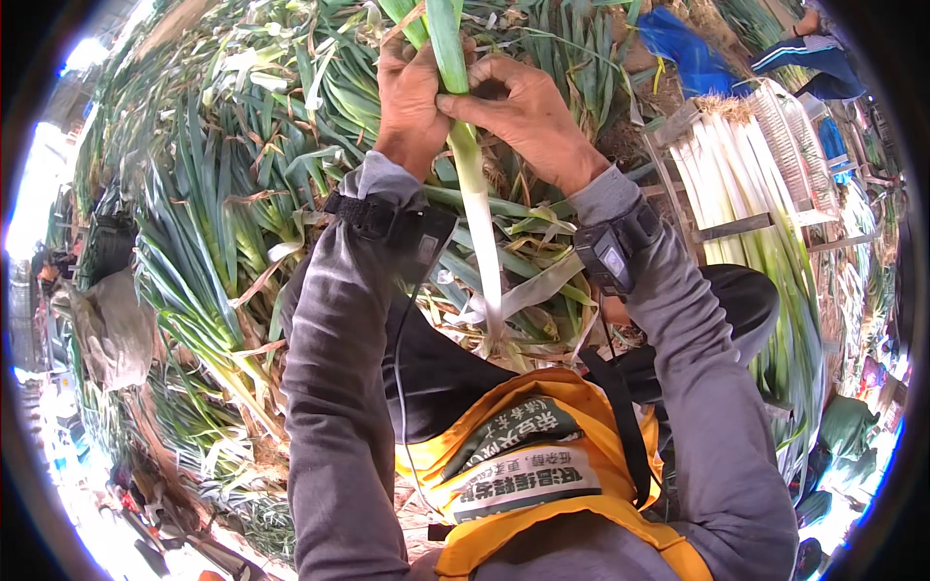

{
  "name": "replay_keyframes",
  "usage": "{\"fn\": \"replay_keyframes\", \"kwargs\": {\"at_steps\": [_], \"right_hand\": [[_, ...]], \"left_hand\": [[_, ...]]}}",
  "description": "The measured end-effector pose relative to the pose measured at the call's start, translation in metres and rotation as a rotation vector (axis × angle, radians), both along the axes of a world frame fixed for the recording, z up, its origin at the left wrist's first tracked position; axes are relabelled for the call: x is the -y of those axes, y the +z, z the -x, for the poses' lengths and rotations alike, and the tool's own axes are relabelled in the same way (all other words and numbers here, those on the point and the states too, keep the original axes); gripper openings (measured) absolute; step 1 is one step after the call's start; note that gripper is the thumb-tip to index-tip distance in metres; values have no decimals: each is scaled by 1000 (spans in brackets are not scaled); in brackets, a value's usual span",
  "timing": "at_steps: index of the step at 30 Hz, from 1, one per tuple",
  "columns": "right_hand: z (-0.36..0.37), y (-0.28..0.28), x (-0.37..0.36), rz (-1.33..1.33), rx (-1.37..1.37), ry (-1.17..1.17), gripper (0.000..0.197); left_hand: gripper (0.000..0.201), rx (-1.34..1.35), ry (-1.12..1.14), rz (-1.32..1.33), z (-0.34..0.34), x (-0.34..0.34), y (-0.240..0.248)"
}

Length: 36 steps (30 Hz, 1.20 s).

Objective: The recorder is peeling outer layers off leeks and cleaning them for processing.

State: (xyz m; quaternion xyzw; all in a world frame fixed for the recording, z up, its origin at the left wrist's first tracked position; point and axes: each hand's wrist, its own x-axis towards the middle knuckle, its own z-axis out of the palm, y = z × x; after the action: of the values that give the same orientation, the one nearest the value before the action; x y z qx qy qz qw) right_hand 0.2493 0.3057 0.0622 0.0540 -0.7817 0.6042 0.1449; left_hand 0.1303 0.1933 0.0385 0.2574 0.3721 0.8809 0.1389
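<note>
- Head view: the person holds one long leek (472,184) up in front of the chest, its white shaft hanging down toward the lap and its green leaves running up out of the top of the picture.
- The left hand (412,102) is wrapped shut around the leek just where green turns pale, fingers curled about the stalk.
- The right hand (528,116) is closed on the same stalk from the other side, thumb and fingertips pinching an outer leaf at the same height.
- A loose pale strip (538,286) of skin hangs off the shaft lower down, beside the right wrist strap (615,252).
- The leek looks light and fairly stiff in the shaft, floppy in the leaves, with a smooth skin likely to slip; the firm shaft seems the best place to hold it.
- A heap of untrimmed leeks (223,223) lies ahead and to the left; a stack of clean white leeks (727,184) sits in a rack on the right.
</note>
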Motion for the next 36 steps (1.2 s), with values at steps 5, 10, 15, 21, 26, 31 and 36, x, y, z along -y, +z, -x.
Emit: {"fn": "replay_keyframes", "kwargs": {"at_steps": [5,10,15,21,26,31,36], "right_hand": [[-5,-3,3,266,-11,-26,17],[-26,-4,23,150,-170,-12,13],[-64,-1,6,505,-67,28,15],[-101,-30,-6,229,258,136,15],[-181,-254,-36,-886,751,302,41],[-177,-242,-29,-1102,812,395,40],[-102,-104,35,-644,10,-45,23]], "left_hand": [[33,-106,69,12,-3,-2,11],[38,-101,282,81,12,7,12],[43,-82,512,132,54,45,7],[46,-296,880,38,86,123,18],[50,-195,1066,65,90,133,35],[51,-118,1071,10,86,180,41],[52,-102,1075,150,65,197,53]]}}
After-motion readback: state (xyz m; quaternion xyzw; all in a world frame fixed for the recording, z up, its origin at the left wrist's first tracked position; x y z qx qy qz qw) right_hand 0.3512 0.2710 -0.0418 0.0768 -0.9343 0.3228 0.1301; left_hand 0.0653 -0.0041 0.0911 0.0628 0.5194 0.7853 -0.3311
